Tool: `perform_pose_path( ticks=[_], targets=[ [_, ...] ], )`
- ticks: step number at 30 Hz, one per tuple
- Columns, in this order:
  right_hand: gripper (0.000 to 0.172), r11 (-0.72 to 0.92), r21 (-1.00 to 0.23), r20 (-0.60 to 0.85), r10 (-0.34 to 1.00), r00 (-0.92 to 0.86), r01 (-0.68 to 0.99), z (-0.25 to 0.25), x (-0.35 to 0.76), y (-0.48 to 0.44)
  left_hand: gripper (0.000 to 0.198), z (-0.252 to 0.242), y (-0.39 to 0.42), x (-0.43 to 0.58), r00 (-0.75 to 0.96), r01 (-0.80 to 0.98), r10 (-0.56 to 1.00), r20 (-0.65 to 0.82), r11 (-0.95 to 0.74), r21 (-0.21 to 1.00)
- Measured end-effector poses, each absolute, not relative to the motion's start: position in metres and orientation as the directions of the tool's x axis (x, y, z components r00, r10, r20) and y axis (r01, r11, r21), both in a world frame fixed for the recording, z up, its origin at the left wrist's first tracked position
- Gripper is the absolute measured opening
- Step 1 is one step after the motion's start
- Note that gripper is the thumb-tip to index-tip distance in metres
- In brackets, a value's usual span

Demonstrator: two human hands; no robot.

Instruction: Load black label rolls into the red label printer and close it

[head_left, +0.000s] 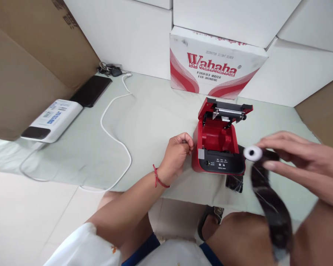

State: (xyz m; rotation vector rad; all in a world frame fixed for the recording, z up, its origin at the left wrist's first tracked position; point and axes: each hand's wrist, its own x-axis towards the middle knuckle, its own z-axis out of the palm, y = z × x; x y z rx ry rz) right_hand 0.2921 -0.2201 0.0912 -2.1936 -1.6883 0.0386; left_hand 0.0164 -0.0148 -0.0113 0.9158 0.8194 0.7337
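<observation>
A small red and black label or receipt printer (220, 162) sits on the cloth-covered table with its lid (224, 111) raised and the red bay inside bare. My left hand (177, 153), with a red string bracelet on the wrist, is curled closed against or right beside the printer's left side. To the right of the printer, my right hand (291, 155) grips a small roll (253, 153) between thumb and fingers. Its end is white with a dark core hole. A dark glossy strip (270, 201) hangs from the roll, blurred at its lower end.
A Wahaha water carton (213, 66) stands behind the printer, before white boxes (133, 33). At left are a white device (54, 120), a dark phone (91, 90), keys (109, 69) and a white cable (111, 136). A dark glossy piece (234, 183) lies by the printer's front edge.
</observation>
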Motion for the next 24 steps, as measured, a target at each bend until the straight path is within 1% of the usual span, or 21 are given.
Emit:
perform_pose_path(
  ticks=[1,3,5,7,10,12,13,14,15,16,17,18,19,20,21,22,23,24],
  targets=[
    [0.049,-0.21,-0.279,0.189,0.945,0.268,0.937,0.089,0.281,-0.202,0.011,-0.011,-0.015,0.016,0.491,-0.19,0.824,-0.284,0.419,0.888],
    [0.043,-0.193,-0.228,0.161,0.959,0.232,0.954,0.083,0.256,-0.168,0.011,-0.012,-0.015,0.015,0.49,-0.185,0.826,-0.28,0.412,0.892],
    [0.042,-0.17,-0.18,0.118,0.974,0.193,0.969,0.075,0.232,-0.14,0.011,-0.012,-0.014,0.014,0.49,-0.178,0.828,-0.273,0.402,0.898],
    [0.04,-0.172,-0.124,0.036,0.983,0.178,0.977,0.069,0.212,-0.118,0.012,-0.013,-0.013,0.014,0.492,-0.171,0.83,-0.263,0.388,0.905],
    [0.042,-0.231,-0.022,-0.118,0.967,0.227,0.973,0.066,0.196,-0.095,0.011,-0.013,-0.014,0.012,0.488,-0.159,0.838,-0.242,0.359,0.92],
    [0.044,-0.258,0.022,-0.177,0.95,0.258,0.966,0.066,0.194,-0.085,0.009,-0.012,-0.019,0.009,0.461,-0.15,0.868,-0.186,0.283,0.947],
    [0.043,-0.262,0.03,-0.19,0.946,0.263,0.965,0.066,0.194,-0.08,0.009,-0.012,-0.022,0.008,0.435,-0.148,0.894,-0.113,0.194,0.97],
    [0.043,-0.263,0.033,-0.197,0.944,0.264,0.964,0.065,0.196,-0.076,0.009,-0.012,-0.027,0.005,0.397,-0.14,0.918,0.02,0.038,0.989],
    [0.042,-0.263,0.033,-0.2,0.943,0.265,0.964,0.064,0.198,-0.072,0.008,-0.012,-0.032,0.003,0.35,-0.126,0.912,0.213,-0.18,0.976],
    [0.041,-0.264,0.033,-0.201,0.943,0.265,0.964,0.063,0.2,-0.07,0.008,-0.013,-0.037,0.001,0.309,-0.12,0.851,0.424,-0.408,0.905],
    [0.04,-0.266,0.033,-0.202,0.942,0.267,0.964,0.062,0.201,-0.068,0.012,-0.015,-0.042,0.0,0.289,-0.102,0.746,0.601,-0.6,0.794],
    [0.039,-0.265,0.037,-0.205,0.942,0.266,0.964,0.061,0.203,-0.068,0.018,-0.017,-0.046,-0.001,0.296,-0.086,0.609,0.736,-0.75,0.655],
    [0.039,-0.258,0.023,-0.201,0.945,0.257,0.966,0.061,0.204,-0.07,0.024,-0.02,-0.05,-0.001,0.314,-0.079,0.474,0.822,-0.85,0.52],
    [0.038,-0.242,-0.028,-0.184,0.955,0.232,0.97,0.062,0.205,-0.073,0.03,-0.022,-0.052,-0.001,0.338,-0.076,0.369,0.865,-0.906,0.416],
    [0.036,-0.213,-0.124,-0.151,0.969,0.194,0.969,0.064,0.206,-0.079,0.034,-0.025,-0.055,0.0,0.366,-0.075,0.294,0.883,-0.936,0.343],
    [0.032,-0.177,-0.252,-0.097,0.983,0.157,0.951,0.067,0.208,-0.087,0.034,-0.027,-0.056,0.002,0.388,-0.069,0.254,0.886,-0.951,0.303],
    [0.028,-0.142,-0.391,-0.015,0.989,0.148,0.909,0.071,0.209,-0.095,0.029,-0.03,-0.057,0.004,0.404,-0.054,0.238,0.883,-0.958,0.283],
    [0.026,-0.115,-0.514,0.087,0.979,0.185,0.85,0.075,0.211,-0.104,0.023,-0.031,-0.058,0.005,0.413,-0.035,0.234,0.88,-0.962,0.272]
  ],
)
